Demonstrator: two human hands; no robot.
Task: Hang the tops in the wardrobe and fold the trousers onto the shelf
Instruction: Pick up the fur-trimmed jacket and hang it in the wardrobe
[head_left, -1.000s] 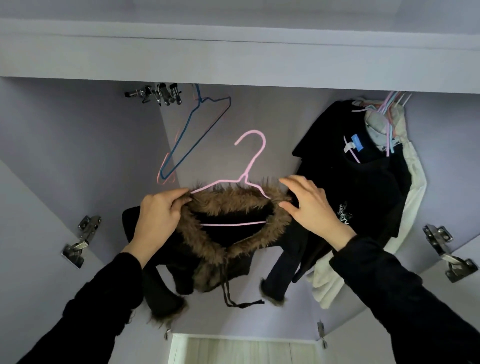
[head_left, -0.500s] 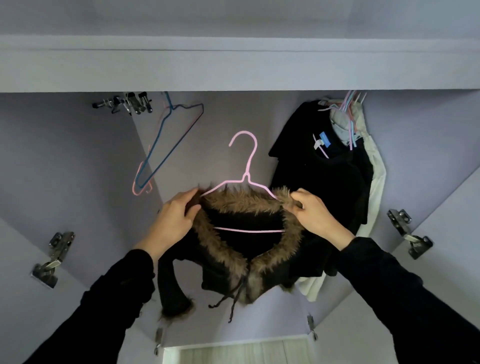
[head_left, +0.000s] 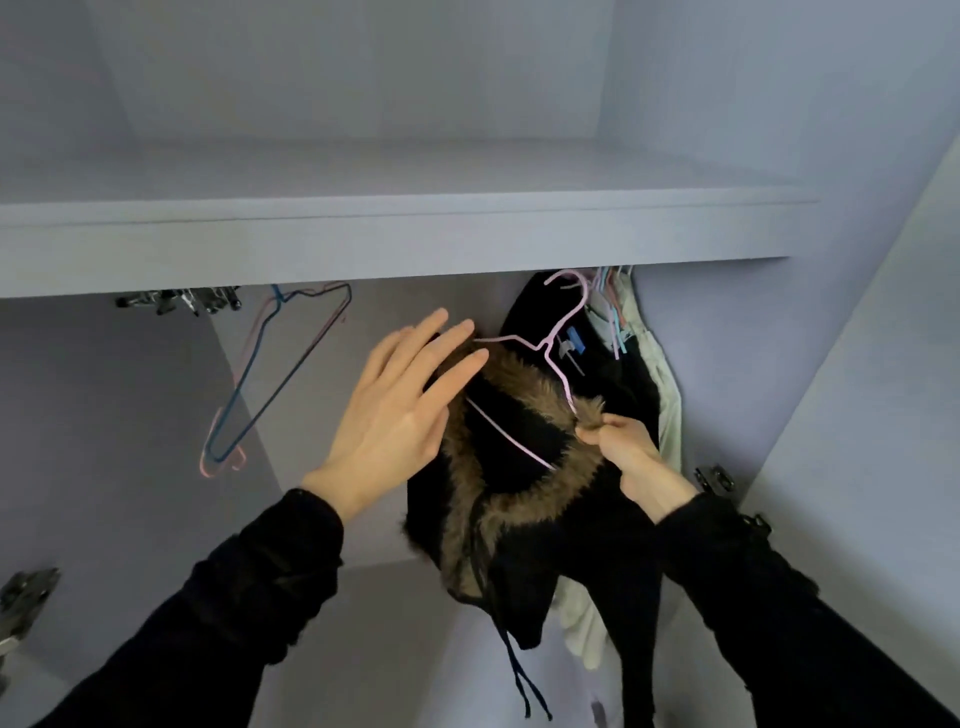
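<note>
Hanging fur-trim top (head_left: 514, 447), rt hand (head_left: 631, 457)

The top (head_left: 519, 467) is a black jacket with a brown fur-trimmed hood and dangling black drawstrings. It sits on a pink wire hanger (head_left: 556, 358), tilted, its hook up near the underside of the shelf (head_left: 395, 244) among the other hangers' hooks. The jacket hangs just beside a black top (head_left: 613, 384) and a pale garment (head_left: 665, 405) already hung at the right of the wardrobe (head_left: 857, 364). The shelf above is pale lilac.
</note>
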